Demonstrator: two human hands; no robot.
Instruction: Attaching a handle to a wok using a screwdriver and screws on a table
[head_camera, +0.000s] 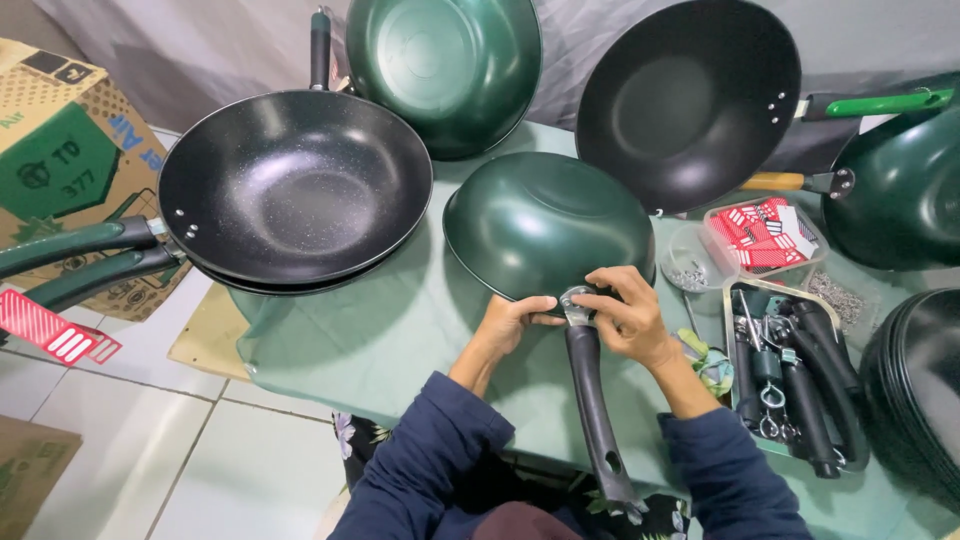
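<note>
A green pan (545, 225) lies upside down in the middle of the surface (400, 330), which has a green cloth on it. A long black handle (597, 400) sticks out from the pan toward the person. It meets the pan at a small silver bracket (574, 303).

The left hand (512, 322) rests on the near edge of the pan, just left of the bracket. Its fingers are curled and press on the rim. The right hand (628, 312) is on the other side, right at the bracket. Its fingers are bent and pinch the top of the handle where it meets the pan. Both arms wear dark blue sleeves (430, 460).

To the left, two black pans (295, 185) sit stacked, open side up, with green handles pointing left. A cardboard box (60, 150) stands at the far left. At the far side, another green pan (445, 65) leans up, and a black pan (690, 100) with a bright green handle leans beside it.

To the right of the hands there is a tray (745, 290) full of black handles (810, 390). Just behind it, a clear tub (765, 235) holds small red and white packs. A small clear cup (690, 265) with tiny metal bits is next to it. More dark pans (915, 390) are piled at the right edge.
</note>
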